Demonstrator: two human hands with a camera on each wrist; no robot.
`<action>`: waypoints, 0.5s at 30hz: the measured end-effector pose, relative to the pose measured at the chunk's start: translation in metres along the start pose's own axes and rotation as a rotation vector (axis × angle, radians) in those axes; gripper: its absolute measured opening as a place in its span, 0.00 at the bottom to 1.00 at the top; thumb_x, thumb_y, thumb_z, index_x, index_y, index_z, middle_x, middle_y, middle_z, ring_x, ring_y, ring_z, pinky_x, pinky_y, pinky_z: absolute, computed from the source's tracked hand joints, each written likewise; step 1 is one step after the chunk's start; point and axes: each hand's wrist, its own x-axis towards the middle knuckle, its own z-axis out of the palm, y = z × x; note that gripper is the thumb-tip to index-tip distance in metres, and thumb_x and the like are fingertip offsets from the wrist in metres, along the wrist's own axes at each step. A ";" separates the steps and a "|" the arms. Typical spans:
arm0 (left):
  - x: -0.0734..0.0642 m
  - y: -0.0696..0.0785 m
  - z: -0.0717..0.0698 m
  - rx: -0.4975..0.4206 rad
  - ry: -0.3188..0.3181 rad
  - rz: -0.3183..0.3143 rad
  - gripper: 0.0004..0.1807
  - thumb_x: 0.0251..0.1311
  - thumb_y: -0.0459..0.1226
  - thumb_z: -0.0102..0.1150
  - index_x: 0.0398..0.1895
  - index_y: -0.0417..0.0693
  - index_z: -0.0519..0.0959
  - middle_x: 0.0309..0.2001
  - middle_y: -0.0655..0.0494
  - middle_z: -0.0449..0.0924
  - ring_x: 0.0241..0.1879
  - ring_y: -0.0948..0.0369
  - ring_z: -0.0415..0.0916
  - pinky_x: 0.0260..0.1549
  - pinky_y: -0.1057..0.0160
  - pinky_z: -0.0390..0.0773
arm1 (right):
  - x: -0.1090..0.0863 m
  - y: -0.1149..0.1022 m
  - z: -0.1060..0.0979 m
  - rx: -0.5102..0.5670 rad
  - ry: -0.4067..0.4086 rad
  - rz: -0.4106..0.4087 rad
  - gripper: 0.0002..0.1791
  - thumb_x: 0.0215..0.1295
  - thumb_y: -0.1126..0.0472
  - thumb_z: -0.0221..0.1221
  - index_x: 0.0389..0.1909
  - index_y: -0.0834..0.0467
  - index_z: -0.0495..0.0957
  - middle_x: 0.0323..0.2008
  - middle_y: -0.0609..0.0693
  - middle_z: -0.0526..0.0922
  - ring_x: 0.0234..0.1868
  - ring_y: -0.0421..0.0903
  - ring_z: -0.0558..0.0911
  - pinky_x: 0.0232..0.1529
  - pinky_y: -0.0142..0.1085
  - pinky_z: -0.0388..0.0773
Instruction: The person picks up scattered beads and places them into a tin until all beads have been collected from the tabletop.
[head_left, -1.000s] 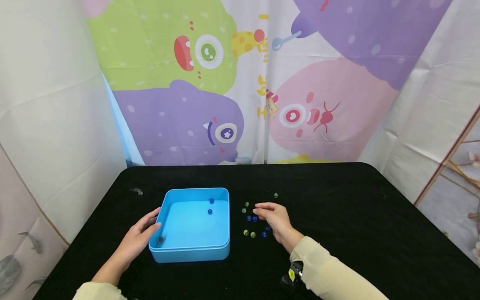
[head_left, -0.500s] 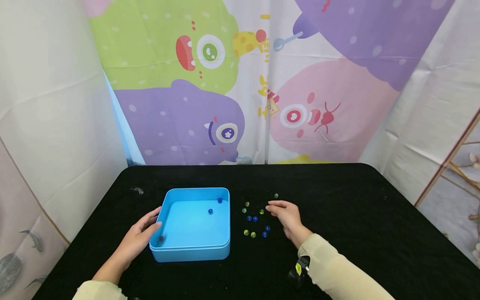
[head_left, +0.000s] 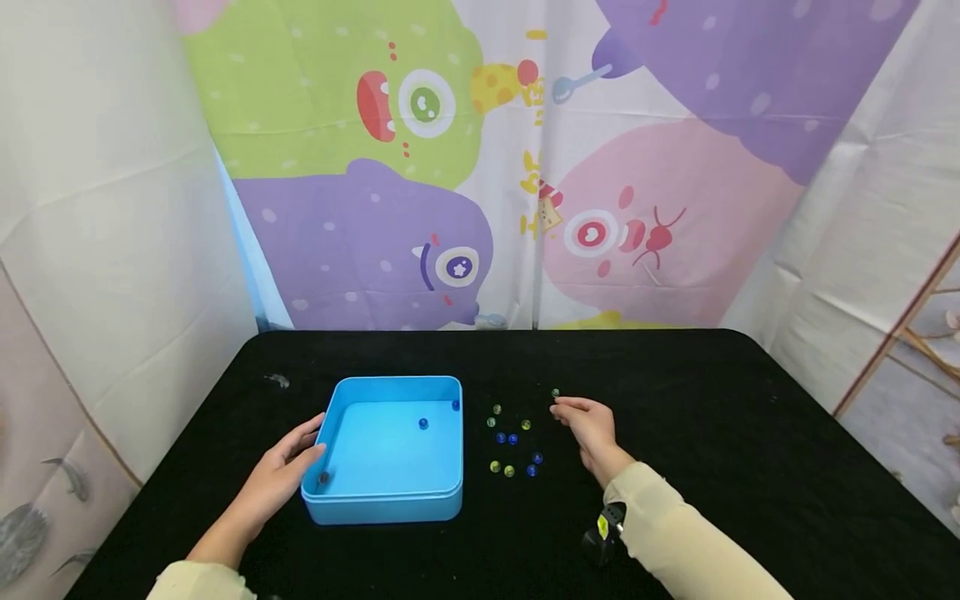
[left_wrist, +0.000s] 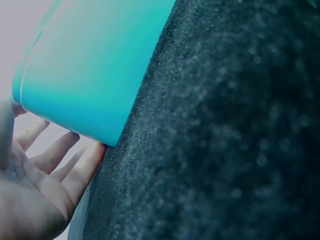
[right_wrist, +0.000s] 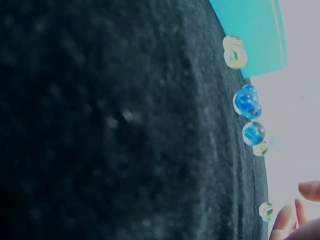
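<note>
A blue square box (head_left: 382, 502) sits on the table with blue marbles (head_left: 423, 423) and a dark marble (head_left: 324, 477) inside. My left hand (head_left: 276, 475) grips its left side, the thumb at the rim. The left wrist view shows the fingertips (left_wrist: 92, 155) against the outer wall (left_wrist: 95, 85). My right hand (head_left: 590, 429) is right of the loose marbles, its fingertips close to a pale green marble (head_left: 555, 392). In the right wrist view, a gap separates thumb and fingers, and a clear marble (right_wrist: 266, 211) lies beside them. No held marble shows.
Between box and right hand lie several loose marbles, including a blue marble (head_left: 501, 437), a yellow-green marble (head_left: 495, 467) and a green marble (head_left: 491, 422). A black cloth covers the table (head_left: 675, 392). A patterned curtain (head_left: 420, 250) hangs behind its far edge.
My right hand has moved right and away, toward the far marble, uncovering a yellow-green marble. One blue marble has rolled right inside the box to its wall. My left hand stays on the box.
</note>
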 end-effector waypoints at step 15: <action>-0.002 0.001 0.001 -0.012 0.002 -0.003 0.33 0.69 0.50 0.41 0.73 0.50 0.48 0.67 0.34 0.51 0.63 0.36 0.54 0.53 0.35 0.63 | 0.007 -0.002 -0.007 -0.173 -0.107 0.031 0.17 0.58 0.70 0.59 0.50 0.67 0.77 0.53 0.64 0.75 0.58 0.59 0.69 0.60 0.53 0.62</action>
